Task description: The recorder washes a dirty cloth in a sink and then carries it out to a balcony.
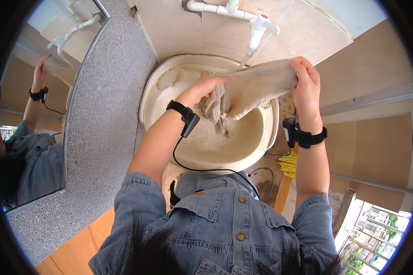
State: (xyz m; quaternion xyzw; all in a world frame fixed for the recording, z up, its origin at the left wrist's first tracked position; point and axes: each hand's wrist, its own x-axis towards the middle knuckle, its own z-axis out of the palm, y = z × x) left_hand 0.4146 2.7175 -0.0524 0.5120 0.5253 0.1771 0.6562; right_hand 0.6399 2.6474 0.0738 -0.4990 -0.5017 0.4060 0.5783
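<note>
A thin, wet, greyish-beige cloth (pixel 261 80) is stretched between my two hands over a cream washbasin (pixel 158 132). My right hand (pixel 305 82) pinches its raised corner beyond the basin's right side. At the cloth's left part, my left hand (pixel 206 86) grips the bunched fabric, and some of its fingers are hidden. The lower folds hang down into the bowl, where cloudy water seems to lie. From the white plastic tap (pixel 259 32), a stream of water (pixel 242 63) runs down behind the cloth's upper edge.
White pipes (pixel 220 9) run along the tiled wall (pixel 179 31). A mirror (pixel 44 113) hangs on the speckled grey wall (pixel 103 103) at left. Yellow bristles or strips (pixel 289 164) stand right of the basin. Black cables (pixel 206 170) trail from my wristbands. A barred window (pixel 375 237) is at lower right.
</note>
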